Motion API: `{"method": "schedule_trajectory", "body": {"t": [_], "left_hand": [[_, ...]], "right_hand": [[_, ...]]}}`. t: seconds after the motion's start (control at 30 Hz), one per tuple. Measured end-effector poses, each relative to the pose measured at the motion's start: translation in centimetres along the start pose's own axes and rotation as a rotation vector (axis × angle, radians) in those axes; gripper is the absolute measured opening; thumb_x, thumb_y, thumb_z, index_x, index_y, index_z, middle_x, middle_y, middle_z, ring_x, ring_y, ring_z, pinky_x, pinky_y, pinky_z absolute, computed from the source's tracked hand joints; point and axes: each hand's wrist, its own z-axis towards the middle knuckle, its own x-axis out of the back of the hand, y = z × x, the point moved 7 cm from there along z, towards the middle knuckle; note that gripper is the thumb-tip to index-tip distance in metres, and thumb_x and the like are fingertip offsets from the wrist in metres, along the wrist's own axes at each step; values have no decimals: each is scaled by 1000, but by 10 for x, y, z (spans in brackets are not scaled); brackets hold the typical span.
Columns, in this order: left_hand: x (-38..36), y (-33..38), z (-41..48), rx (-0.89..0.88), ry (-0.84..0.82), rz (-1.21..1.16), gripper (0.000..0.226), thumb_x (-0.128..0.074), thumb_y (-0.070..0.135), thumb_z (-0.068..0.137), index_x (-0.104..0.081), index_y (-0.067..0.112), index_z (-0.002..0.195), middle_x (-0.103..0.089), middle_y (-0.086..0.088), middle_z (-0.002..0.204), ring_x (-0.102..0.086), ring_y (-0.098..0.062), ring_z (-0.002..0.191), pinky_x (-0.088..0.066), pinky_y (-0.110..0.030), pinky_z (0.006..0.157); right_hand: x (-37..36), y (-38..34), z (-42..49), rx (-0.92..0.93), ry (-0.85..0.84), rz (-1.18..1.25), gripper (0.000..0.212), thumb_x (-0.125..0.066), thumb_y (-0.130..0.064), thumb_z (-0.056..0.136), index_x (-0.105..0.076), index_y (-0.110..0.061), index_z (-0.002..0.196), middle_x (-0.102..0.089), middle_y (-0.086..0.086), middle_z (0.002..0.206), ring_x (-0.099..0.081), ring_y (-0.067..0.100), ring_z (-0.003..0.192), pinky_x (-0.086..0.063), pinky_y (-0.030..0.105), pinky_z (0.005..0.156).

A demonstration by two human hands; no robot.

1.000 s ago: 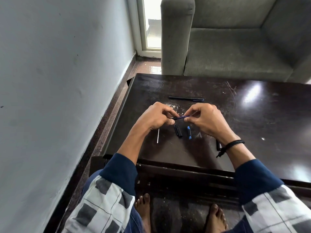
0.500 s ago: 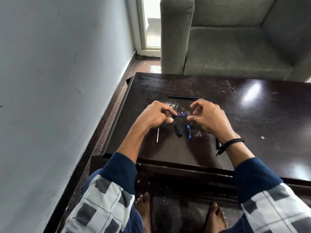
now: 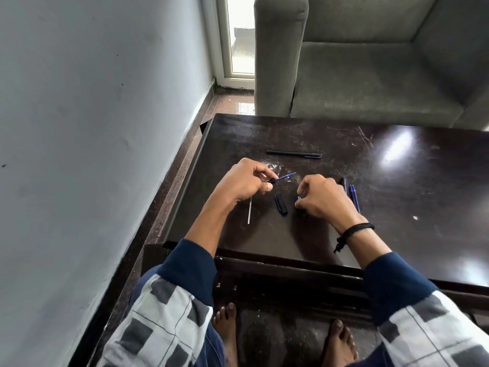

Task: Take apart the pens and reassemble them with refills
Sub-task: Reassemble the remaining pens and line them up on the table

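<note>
Left hand (image 3: pixel 243 181) pinches blue refill (image 3: pixel 285 177) above the desk (image 3: pixel 264 133), just beyond black barrel section (image 3: pixel 281 204). Right hand (image 3: pixel 321 198), just right of that section, pinches small blue part (image 3: pixel 299 197). White tube (image 3: pixel 249 210) lies left of it; capped pen (image 3: pixel 293 154) well beyond it

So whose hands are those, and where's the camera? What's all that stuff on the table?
They belong to a person who wears the camera on their head, so you look down as they do. The left hand pinches a thin blue pen part. The right hand is down at a small blue piece; whether it grips it, I cannot tell. On the dark table lie a black cap, a thin pale refill, a whole pen and more pens.
</note>
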Motion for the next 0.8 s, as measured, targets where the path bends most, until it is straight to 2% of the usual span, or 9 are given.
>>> {"method": "schedule_trajectory", "body": {"t": [0.1, 0.17, 0.27, 0.33, 0.43, 0.57, 0.7, 0.8], "left_hand": [[0, -1, 0, 10, -5, 2, 26, -77, 3, 82, -79, 26, 94, -77, -8, 82, -74, -23, 88, -55, -42, 98], [0, -1, 0, 13, -9, 7, 25, -77, 3, 82, -79, 25, 95, -77, -8, 83, -74, -23, 87, -55, -41, 98], [-2, 0, 0, 5, -25, 3, 25, -77, 2, 82, -79, 23, 96, -76, -12, 85, -71, -16, 78, -56, -40, 96], [-3, 0, 0, 3, -36, -4, 26, -77, 0, 82, -79, 22, 96, -76, -14, 87, -70, -14, 75, -57, -40, 94], [-4, 1, 0, 0, -42, -12, 26, -76, -1, 82, -79, 20, 97, -75, -16, 88, -69, -13, 72, -58, -33, 87], [-4, 1, 0, 2, -48, -1, 25, -75, -1, 83, -79, 19, 99, -75, -16, 89, -68, -11, 72, -52, -22, 75], [-4, 1, 1, -8, -48, 4, 25, -75, 0, 83, -79, 20, 97, -76, -13, 84, -68, -11, 70, -52, -25, 77], [-4, 0, 3, -6, -42, 19, 25, -76, 3, 83, -78, 24, 95, -75, -9, 79, -69, -13, 72, -55, -32, 85]], "right_hand": [[13, 8, 2, -63, 120, 219, 10, -70, -25, 77, -70, -24, 87, -74, -1, 84, -71, 22, 78, -56, 33, 77], [21, 14, 3, -113, 184, 549, 8, -70, -17, 79, -73, -18, 86, -74, 0, 71, -72, 19, 65, -61, 37, 73], [26, 16, 1, -142, 195, 1040, 13, -72, -2, 86, -69, -1, 98, -72, 10, 79, -72, 21, 64, -62, 31, 65], [29, 15, -2, -157, 191, 1212, 14, -71, 2, 88, -65, 1, 100, -71, 16, 86, -74, 22, 68, -62, 26, 66], [28, 15, -4, -192, 184, 1308, 11, -71, 2, 88, -65, -1, 96, -73, 19, 87, -75, 22, 70, -62, 26, 68], [27, 13, -3, -195, 179, 1316, 11, -72, 2, 87, -65, -3, 93, -74, 17, 86, -76, 21, 70, -60, 22, 62], [25, 9, -5, -186, 154, 1311, 13, -73, 4, 86, -64, -2, 94, -74, 14, 82, -75, 19, 68, -60, 22, 62], [23, 7, -6, -186, 123, 1298, 15, -74, 3, 85, -64, -2, 95, -74, 13, 83, -76, 21, 71, -62, 24, 67]]}}
